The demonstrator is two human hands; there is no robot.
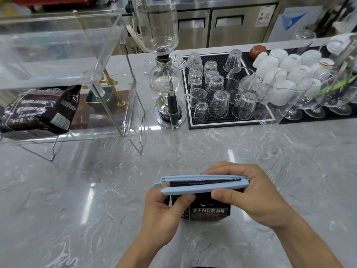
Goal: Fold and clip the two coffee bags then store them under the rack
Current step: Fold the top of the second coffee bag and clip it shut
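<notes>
Both forearms come in from the bottom edge and meet over the tabletop [77, 190], hands close together. Left hand [164, 207] grips the left side of the dark coffee bag [210, 211], thumb on its front. Right hand [247, 192] holds the right end of the blue clip [202, 184], fingers behind, thumb in front. The clip sits over the folded bag top; its left end is a bit apart, not closed. Second coffee bag [38, 111] lies under the clear rack [58, 45], far left. Siphon brewer [166, 74] & glasses [218, 89] stand behind, well apart.
</notes>
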